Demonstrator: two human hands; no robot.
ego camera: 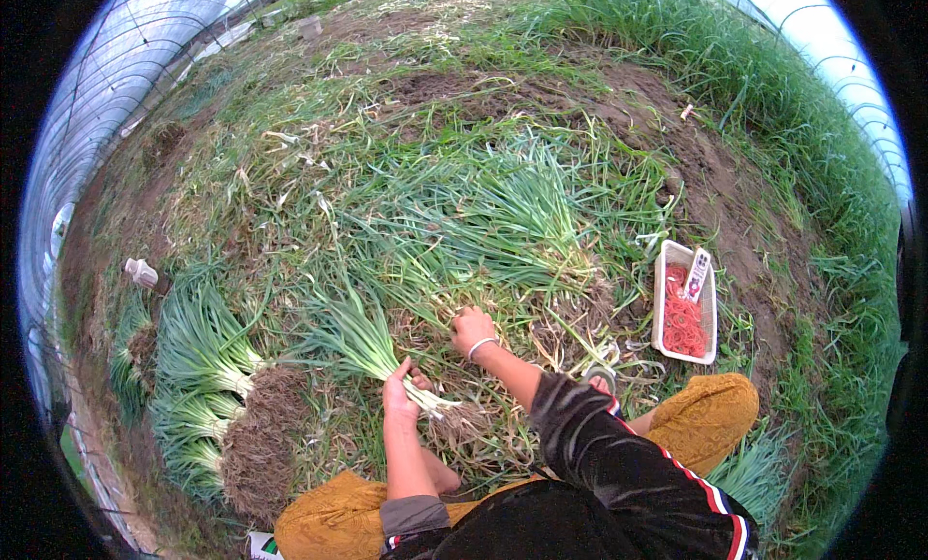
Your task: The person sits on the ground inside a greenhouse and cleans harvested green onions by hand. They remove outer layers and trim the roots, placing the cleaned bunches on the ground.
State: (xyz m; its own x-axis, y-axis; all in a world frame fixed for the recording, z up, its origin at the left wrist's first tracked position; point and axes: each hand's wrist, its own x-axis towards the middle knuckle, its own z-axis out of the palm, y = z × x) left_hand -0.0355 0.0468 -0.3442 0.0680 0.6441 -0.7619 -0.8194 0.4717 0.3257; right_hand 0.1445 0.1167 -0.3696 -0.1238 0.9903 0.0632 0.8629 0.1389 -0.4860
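My left hand is closed around a bunch of green onions, just above the roots. Their white stems and brown roots point right, the green leaves up and left. My right hand, with a white band at the wrist, is right of that bunch. Its fingers curl at the yellowish stems of loose green onions on the ground; whether they grip any is hidden. Beyond it lies a larger loose heap of green onions, its roots turned to the lower right.
To the right stands a white plastic basket with red rubber bands and a white, printed object. Bundled green onions lie at left, roots toward me. Tall green plants line the right side. My bent knees flank the work area.
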